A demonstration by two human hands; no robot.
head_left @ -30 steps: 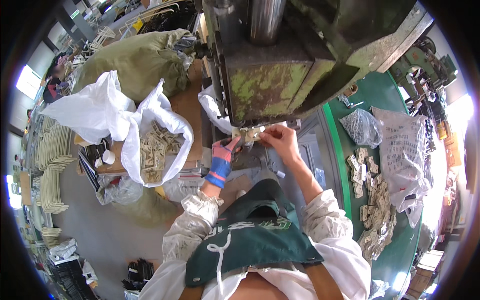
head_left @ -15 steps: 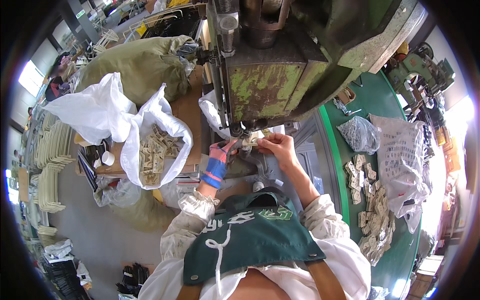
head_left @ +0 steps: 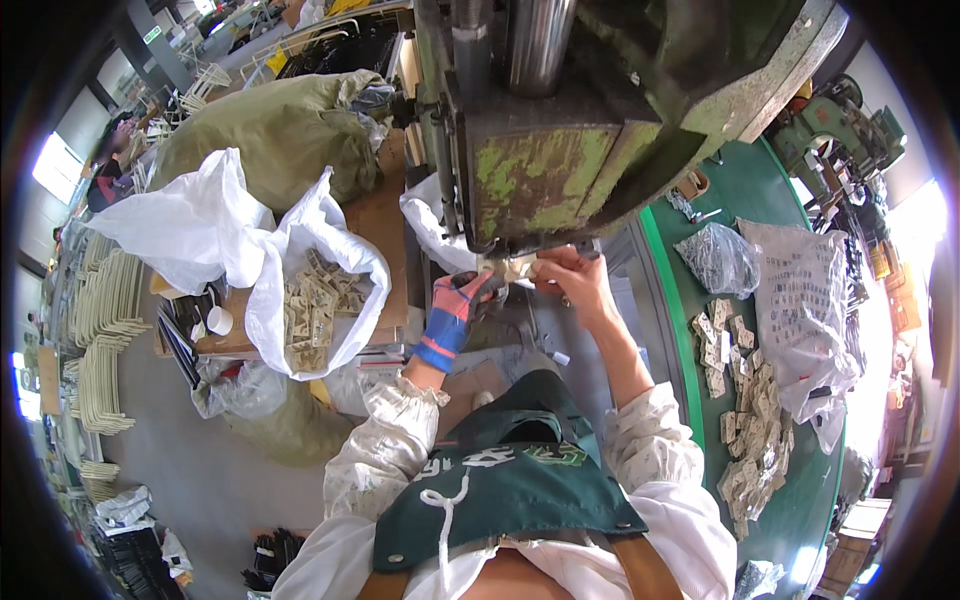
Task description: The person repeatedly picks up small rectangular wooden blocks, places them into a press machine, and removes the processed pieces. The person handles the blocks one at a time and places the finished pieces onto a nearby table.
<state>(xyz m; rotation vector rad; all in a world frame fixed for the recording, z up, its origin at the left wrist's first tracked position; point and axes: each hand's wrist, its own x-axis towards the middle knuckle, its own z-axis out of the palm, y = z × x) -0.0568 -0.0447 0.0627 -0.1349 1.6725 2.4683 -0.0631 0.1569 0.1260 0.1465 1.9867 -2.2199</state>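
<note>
Under the head of a green, paint-worn press [head_left: 540, 180], my two hands meet at a small pale metal plate [head_left: 517, 268]. My left hand [head_left: 457, 305], in a pink and blue glove with dark fingertips, is closed at the plate's left end. My bare right hand [head_left: 580, 282] pinches the right end between thumb and fingers. The press head hides part of the work spot just beyond my fingers. To the left, an open white sack [head_left: 375, 280] holds many similar plates [head_left: 318, 310].
A green table [head_left: 700, 420] on the right carries a heap of plates [head_left: 755, 430], a clear bag of small parts [head_left: 720, 263] and a grey-white sack [head_left: 790, 290]. A large olive sack [head_left: 270, 135] lies at the far left. Racked cream metal frames [head_left: 105, 300] stand farther left.
A longer stretch of polished shaft now shows above the press block. My right hand has shifted slightly right and nearer the press head, and both hands remain at the plate.
</note>
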